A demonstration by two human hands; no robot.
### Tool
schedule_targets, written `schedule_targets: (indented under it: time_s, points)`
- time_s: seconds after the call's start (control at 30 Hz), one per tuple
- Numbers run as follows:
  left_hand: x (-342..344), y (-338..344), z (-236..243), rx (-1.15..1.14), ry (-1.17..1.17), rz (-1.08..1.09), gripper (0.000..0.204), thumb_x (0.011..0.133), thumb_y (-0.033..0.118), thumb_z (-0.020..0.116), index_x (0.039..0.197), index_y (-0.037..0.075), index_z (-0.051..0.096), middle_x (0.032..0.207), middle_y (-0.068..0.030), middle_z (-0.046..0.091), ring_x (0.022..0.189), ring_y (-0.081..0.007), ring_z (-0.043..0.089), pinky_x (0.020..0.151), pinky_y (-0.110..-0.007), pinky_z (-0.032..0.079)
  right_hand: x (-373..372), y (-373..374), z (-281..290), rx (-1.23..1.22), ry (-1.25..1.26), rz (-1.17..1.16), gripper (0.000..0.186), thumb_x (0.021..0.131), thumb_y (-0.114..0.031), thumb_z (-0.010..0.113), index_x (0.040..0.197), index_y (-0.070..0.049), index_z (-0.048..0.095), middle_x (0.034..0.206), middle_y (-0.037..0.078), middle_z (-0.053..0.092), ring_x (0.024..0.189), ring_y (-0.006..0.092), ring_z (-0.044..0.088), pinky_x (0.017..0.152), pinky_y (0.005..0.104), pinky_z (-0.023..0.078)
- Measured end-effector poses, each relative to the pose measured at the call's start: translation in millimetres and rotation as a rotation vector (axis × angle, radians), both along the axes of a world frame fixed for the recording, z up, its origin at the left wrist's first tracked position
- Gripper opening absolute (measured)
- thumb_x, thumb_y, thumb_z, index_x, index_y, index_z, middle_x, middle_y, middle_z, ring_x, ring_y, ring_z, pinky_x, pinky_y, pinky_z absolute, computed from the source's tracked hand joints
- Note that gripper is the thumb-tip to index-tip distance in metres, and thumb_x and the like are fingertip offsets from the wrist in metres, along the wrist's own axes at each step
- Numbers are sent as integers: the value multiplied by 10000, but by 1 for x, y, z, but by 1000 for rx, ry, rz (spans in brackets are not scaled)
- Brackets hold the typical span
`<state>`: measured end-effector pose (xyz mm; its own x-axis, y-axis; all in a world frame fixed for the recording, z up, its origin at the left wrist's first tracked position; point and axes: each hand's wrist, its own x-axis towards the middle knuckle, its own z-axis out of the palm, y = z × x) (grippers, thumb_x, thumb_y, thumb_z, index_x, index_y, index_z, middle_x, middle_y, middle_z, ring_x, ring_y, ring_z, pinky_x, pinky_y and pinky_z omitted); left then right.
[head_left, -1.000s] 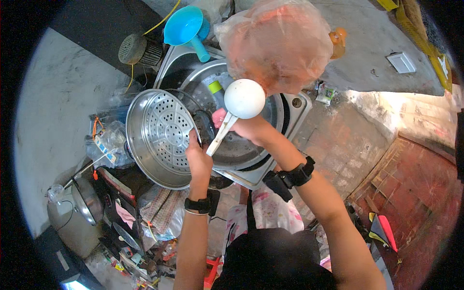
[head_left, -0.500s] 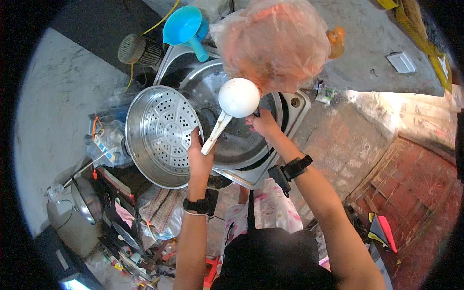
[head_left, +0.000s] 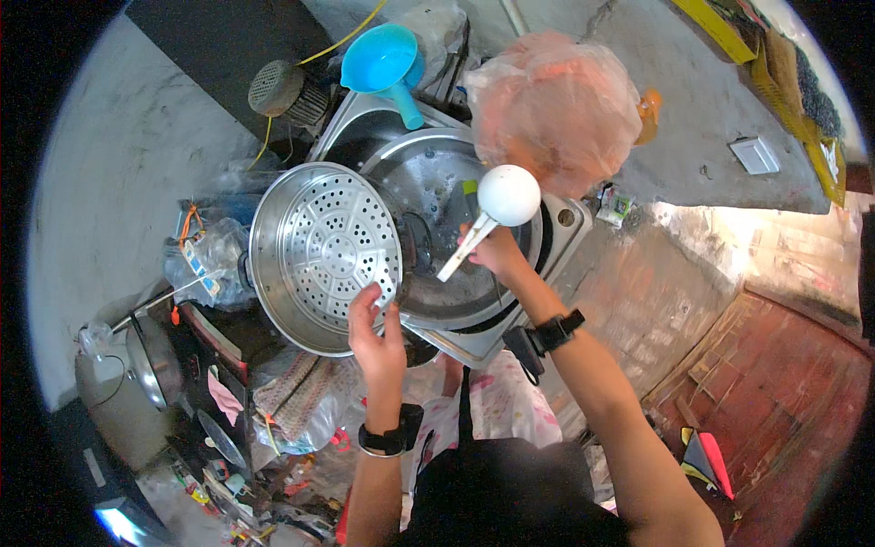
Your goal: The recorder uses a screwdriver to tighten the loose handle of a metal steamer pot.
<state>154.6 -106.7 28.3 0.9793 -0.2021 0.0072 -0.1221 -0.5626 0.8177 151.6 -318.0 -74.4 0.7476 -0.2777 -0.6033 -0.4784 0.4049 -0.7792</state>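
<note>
A silver steamer pan point(head_left: 339, 255) with a perforated bottom leans at the left side of a round metal basin point(head_left: 437, 305). My left hand point(head_left: 375, 345) is at its near right rim, fingers stretched and apart; whether they touch the metal is unclear. Over the basin, my right hand point(head_left: 495, 250) has its fingers curled. A white round-headed piece with a long handle point(head_left: 509, 195) partly covers that hand, so its grip is hidden. Beside these fingers shows a grey piece with a bright green end point(head_left: 467, 196). Dark water or residue lies in the basin.
A blue dipper point(head_left: 378, 59) stands on the far rim of the metal sink surround point(head_left: 570, 232). Behind the basin is a pinkish plastic bag point(head_left: 556, 109), with an orange bottle point(head_left: 648, 117) beside it. A motor point(head_left: 283, 91) sits far left, and clutter fills the lower left.
My left hand has loosened from the steamer pan's rim and slid nearer to me. The grey piece with the green end has come into sight by my right hand. The whole view has shifted.
</note>
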Motion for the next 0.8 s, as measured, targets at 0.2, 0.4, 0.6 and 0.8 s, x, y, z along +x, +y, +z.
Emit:
schedule_targets:
  time_s: [0.2,0.4,0.6,0.8]
  points:
    - [-14,-38,-2,-141,396,-272,335,838,16,588,1162,-9,507,1055,-74,597,965,-140,565,830,-268,449,-18,16,54,-195,-172,224,545,875,-522,499,909,14,591,749,119,624,727,226,609,689,352,472]
    - [-12,-51,-7,-372,654,-287,322,849,-1,581,1157,-20,492,1029,-65,608,952,-142,572,850,-286,450,-31,22,82,-89,-184,348,524,926,-393,506,1265,5,475,918,30,592,848,110,551,781,268,451]
    - [-9,-22,15,-541,477,-130,109,905,31,523,1013,19,530,871,-39,592,797,-100,566,758,-238,451,-36,-12,40,-79,-203,300,499,937,-347,484,1343,-65,419,1241,66,535,1119,154,504,908,302,416]
    - [-3,15,13,-646,437,186,121,924,80,493,1044,70,508,1064,-75,582,930,-149,554,801,-310,456,21,19,-35,-1008,-143,663,673,752,-248,677,1347,-129,388,1446,220,215,1204,457,390,955,515,396]
